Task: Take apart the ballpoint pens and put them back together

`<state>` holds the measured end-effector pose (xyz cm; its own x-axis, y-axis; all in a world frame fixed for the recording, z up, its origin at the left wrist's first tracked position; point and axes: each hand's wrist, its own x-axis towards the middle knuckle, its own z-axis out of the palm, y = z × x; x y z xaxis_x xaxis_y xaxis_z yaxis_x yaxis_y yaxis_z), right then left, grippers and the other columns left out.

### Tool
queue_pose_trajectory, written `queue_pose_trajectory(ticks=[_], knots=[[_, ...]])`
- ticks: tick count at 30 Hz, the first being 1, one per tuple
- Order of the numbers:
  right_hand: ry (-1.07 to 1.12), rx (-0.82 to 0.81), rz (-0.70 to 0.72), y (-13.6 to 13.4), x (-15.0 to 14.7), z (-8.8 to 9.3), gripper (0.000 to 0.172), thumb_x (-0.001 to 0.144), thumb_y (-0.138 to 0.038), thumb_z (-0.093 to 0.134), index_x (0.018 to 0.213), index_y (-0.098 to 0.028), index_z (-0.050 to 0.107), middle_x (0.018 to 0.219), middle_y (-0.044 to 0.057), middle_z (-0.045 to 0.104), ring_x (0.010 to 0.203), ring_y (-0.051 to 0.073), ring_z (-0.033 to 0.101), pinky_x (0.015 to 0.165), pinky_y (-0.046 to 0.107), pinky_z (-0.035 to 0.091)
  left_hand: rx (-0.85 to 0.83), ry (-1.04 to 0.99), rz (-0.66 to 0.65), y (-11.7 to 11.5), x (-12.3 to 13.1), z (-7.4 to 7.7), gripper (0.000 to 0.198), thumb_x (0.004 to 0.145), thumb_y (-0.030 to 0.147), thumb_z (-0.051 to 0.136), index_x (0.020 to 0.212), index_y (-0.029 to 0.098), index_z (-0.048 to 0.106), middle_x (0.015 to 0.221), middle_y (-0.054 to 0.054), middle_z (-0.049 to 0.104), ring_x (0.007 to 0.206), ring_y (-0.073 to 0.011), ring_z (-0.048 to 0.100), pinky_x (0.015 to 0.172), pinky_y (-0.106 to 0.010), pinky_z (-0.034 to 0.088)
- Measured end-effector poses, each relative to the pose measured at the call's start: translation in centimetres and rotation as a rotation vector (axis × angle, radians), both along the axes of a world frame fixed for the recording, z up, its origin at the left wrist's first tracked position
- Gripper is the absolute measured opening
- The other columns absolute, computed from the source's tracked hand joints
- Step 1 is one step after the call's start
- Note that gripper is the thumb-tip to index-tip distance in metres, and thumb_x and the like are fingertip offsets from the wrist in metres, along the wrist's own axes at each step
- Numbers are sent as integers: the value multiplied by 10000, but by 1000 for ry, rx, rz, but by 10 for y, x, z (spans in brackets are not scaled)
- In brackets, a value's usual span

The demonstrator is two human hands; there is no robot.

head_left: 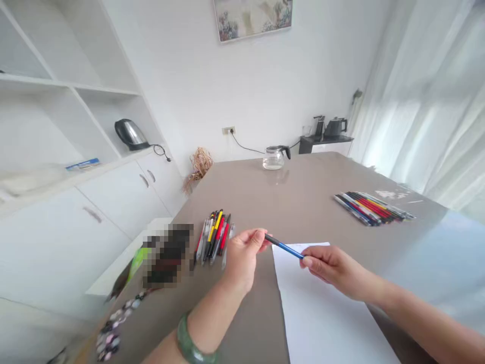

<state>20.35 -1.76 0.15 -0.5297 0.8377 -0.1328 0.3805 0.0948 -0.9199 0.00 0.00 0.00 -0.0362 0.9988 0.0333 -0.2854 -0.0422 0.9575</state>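
Between my two hands is a blue pen (285,246) with a dark end, tilted down to the right. My left hand (246,253), with a green bangle on its wrist, pinches the dark end. The fingers of my right hand (329,268) close on the blue end. Below the pen and my right hand lies a sheet of white paper (318,313). A loose pile of pens (214,235), some yellow, red, black and clear, lies just beyond my left hand. Farther off at the right, a second group of pens (369,208) lies side by side.
A glass pot (273,158) stands at the table's far end. Small white scraps (390,194) lie near the right edge. On the left are a beaded strap (113,328) and a blurred-out dark object (170,255). White shelves (76,121) line the left side.
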Motion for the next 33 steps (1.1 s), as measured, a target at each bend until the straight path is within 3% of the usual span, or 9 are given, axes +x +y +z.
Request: queue_pose_trajectory(ticks=[7,13,17,27,30,33], knots=[[40,1,-10,1,-3,1,351,817,-474,375,725,-151,478,537,-52,313,473,59,251,438,212,215,35,-95,-158,0,-2,3,225,754,316,559,892,151,624,827,-66,633,788,-158,584,678,-269,455],[240,-226,64,2,0,-3,358,835,-464,341,778,-145,493,497,-68,274,417,48,213,403,205,176,112,-140,-332,-8,-1,8,215,782,252,529,967,181,613,917,-81,621,938,-203,540,716,-300,461],[263,-250,76,2,0,-6,348,824,-466,368,766,-145,488,487,-72,275,405,46,221,396,201,179,116,-124,-304,-9,0,7,155,777,254,537,873,184,637,884,-69,648,899,-195,569,716,-284,455],[91,-69,-41,2,-2,-2,376,782,-508,410,703,-147,482,505,-59,319,443,50,248,409,197,201,13,-68,-144,-4,3,3,205,755,305,562,853,140,631,841,-83,658,794,-161,594,740,-290,441],[100,-95,-36,3,-1,-2,386,786,-516,389,723,-151,496,498,-62,311,432,50,253,404,195,201,-9,-98,-169,-3,3,3,223,748,311,567,876,139,629,880,-96,649,819,-172,589,737,-294,439],[124,-152,-26,5,2,-3,382,794,-514,374,750,-155,499,483,-69,300,411,51,269,398,195,212,-6,-141,-220,-2,2,4,288,769,314,540,1014,170,584,921,-100,637,851,-181,582,713,-295,445]])
